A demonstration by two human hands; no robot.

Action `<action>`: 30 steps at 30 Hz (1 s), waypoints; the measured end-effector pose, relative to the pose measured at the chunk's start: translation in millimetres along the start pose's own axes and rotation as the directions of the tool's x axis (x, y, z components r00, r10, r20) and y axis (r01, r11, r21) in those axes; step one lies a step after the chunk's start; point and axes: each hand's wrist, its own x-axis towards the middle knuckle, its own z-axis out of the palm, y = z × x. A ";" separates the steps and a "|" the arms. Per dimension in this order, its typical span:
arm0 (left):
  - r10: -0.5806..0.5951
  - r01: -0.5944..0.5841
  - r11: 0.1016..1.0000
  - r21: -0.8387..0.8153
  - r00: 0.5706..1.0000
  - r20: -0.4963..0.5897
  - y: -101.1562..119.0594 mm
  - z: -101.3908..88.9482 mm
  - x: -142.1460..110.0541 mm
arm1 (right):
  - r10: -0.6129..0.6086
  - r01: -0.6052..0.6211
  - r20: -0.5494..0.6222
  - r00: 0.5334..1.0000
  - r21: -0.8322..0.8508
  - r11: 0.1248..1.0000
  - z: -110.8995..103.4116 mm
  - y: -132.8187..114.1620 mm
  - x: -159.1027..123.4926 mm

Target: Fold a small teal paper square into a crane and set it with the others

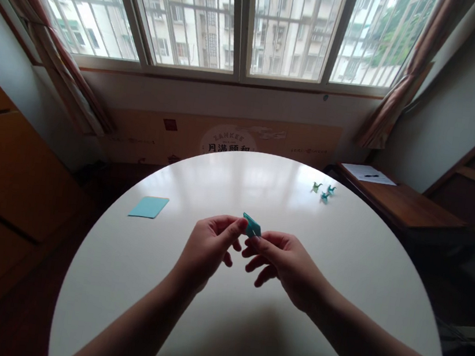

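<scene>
Above the middle of a round white table [132, 281], both my hands pinch a small folded piece of teal paper [252, 226]. My left hand [206, 248] grips its left end between thumb and forefinger. My right hand [281, 261] holds the right end, with its other fingers curled underneath. The paper is a narrow, partly folded shape lifted off the tabletop.
A flat stack of light blue paper squares [149, 206] lies at the table's left. Three small teal and green folded paper figures [323, 190] stand at the far right. A wooden side table with a sheet and pen [368, 173] is beyond, under large windows.
</scene>
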 end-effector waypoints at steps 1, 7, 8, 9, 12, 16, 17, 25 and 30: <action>-0.020 0.020 1.000 -0.002 1.000 0.010 0.1 0.5 0.4 | -0.019 0.019 -0.015 1.000 -0.013 1.000 -0.5 0.0 0.2; -0.012 0.012 1.000 -0.003 0.999 -0.050 -1.9 -0.3 2.2 | -0.028 0.029 0.008 1.000 -0.163 0.986 -1.4 -3.0 0.6; -0.010 0.010 1.000 -0.005 0.998 -0.062 -2.1 -0.8 2.4 | -0.021 0.024 0.014 1.000 -0.180 0.983 -1.3 -3.3 0.9; -0.013 0.012 1.000 -0.010 0.997 -0.071 -2.1 -1.2 2.5 | -0.016 0.020 0.020 1.000 -0.194 0.981 -1.3 -3.4 1.2; -0.045 0.043 0.998 -0.035 0.996 -0.071 -0.6 -1.3 2.1 | -0.019 0.026 0.033 0.999 -0.226 0.974 -1.6 -2.3 2.4; -0.099 0.097 0.994 -0.051 0.995 -0.029 2.8 0.0 1.0 | -0.029 0.049 0.073 0.997 -0.289 0.956 -2.9 0.6 3.3; -0.101 0.099 0.994 -0.048 0.994 -0.029 3.1 0.1 0.9 | -0.026 0.052 0.088 0.996 -0.312 0.949 -3.5 0.9 3.3; 0.076 -0.071 0.994 0.078 0.995 -0.067 -3.4 -2.0 1.3 | -0.102 0.100 0.003 0.995 -0.259 0.961 -7.2 -9.8 4.8; 0.170 -0.161 0.972 0.170 0.985 -0.036 -1.3 0.8 -3.9 | -0.144 0.132 -0.050 0.988 -0.193 0.972 -5.9 -8.9 4.5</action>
